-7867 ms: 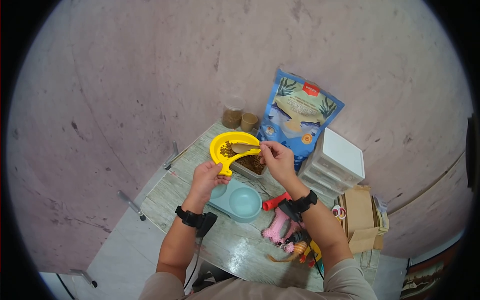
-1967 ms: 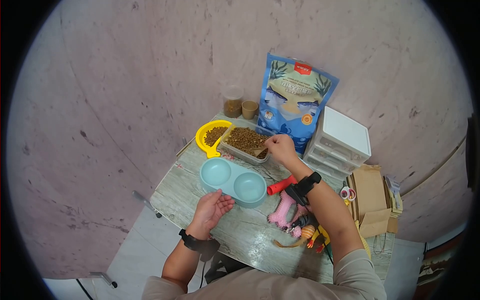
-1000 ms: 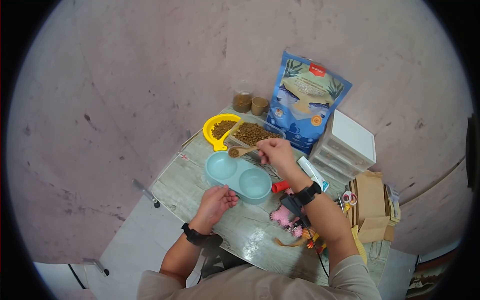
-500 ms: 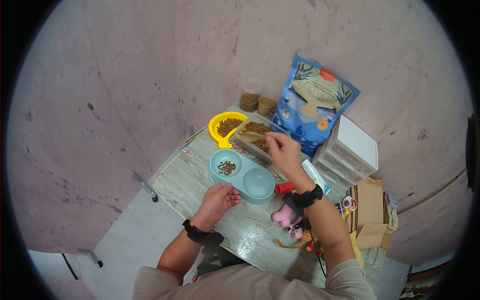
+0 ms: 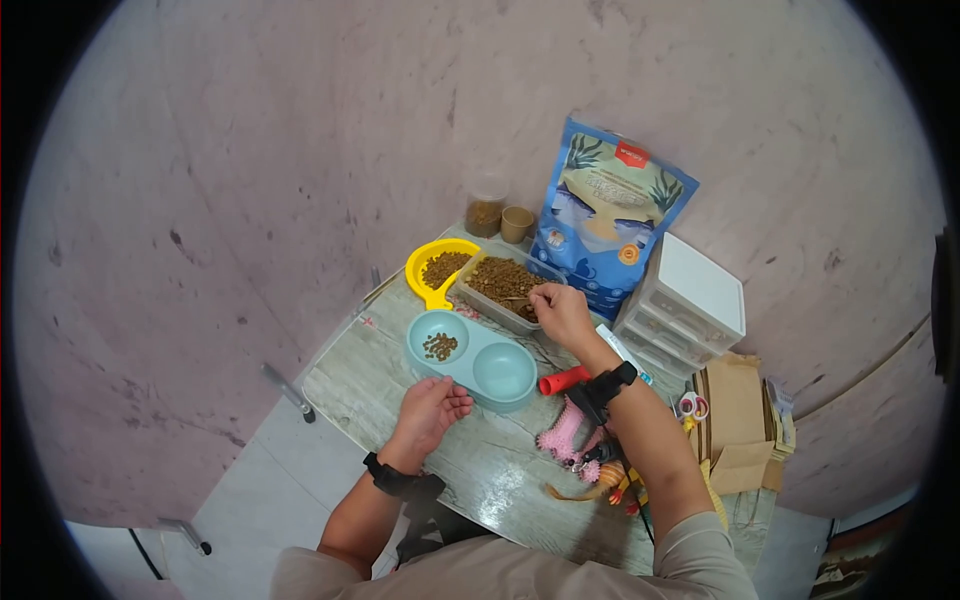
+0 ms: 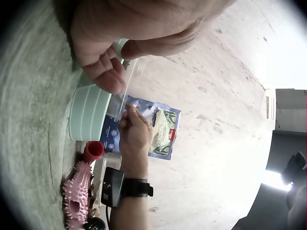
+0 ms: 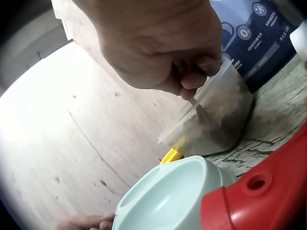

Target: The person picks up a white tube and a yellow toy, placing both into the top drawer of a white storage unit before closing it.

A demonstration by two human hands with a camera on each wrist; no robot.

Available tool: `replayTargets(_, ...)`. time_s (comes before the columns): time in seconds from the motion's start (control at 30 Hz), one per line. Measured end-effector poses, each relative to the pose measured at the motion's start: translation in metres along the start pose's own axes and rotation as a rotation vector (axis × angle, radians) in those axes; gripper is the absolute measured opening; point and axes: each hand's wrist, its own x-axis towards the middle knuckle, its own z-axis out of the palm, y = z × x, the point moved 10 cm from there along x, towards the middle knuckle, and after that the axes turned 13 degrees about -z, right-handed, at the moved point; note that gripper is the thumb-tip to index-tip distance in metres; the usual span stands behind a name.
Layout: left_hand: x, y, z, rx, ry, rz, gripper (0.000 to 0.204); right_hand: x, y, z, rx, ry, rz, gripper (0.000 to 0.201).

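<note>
As one left hand (image 5: 430, 412) sits at the near edge of the bowl, its grip is slack and holds nothing, fingers loosely bent; whether it touches the rim I cannot tell; one yellow dish (image 5: 437, 299) with one handle carries brown kibble behind; one pale blue bowl (image 5: 503, 372) on the tabletop (image 5: 350, 378) has two basins, the left one bearing a small heap of kibble; one lidded jar (image 5: 485, 216) and one brown cup (image 5: 517, 224) stand at the back; one clear container (image 5: 490, 314), filled with kibble, sits behind the bowl; over its right part, one right hand (image 5: 562, 315) has its grip pinched on one spoon (image 7: 194, 101), which dips into the container; further right come one red tube (image 5: 562, 381), one pink spiky toy (image 5: 562, 428), one blue bag (image 5: 610, 225), one drawer unit (image 5: 690, 290) and one pair of scissors (image 5: 690, 406).
</note>
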Motion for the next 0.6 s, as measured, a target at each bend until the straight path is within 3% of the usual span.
replayTargets(0.13,-0.001,0.000,0.002,0.004,0.000,0.003,0.016,-0.001,0.016,0.000,0.029,0.003,0.075,0.017)
replayTargets(0.2,-0.002,0.001,0.002,0.010,0.000,0.003,0.016,-0.006,0.042,0.008,0.209,-0.001,0.273,0.018)
replayTargets(0.3,-0.001,0.000,0.001,0.010,-0.001,-0.001,0.016,-0.012,0.064,0.015,0.328,0.045,0.400,0.015)
replayTargets(0.33,-0.001,0.000,0.000,0.013,-0.002,-0.001,0.016,-0.012,0.059,0.011,0.329,0.048,0.400,0.015)
replayTargets(0.4,0.000,0.000,0.000,0.011,-0.016,-0.001,0.016,-0.021,0.059,0.012,0.595,0.129,0.556,0.011)
replayTargets(0.6,0.001,-0.001,-0.001,0.009,-0.013,-0.002,0.015,-0.030,0.058,-0.002,0.771,0.236,0.714,0.010)
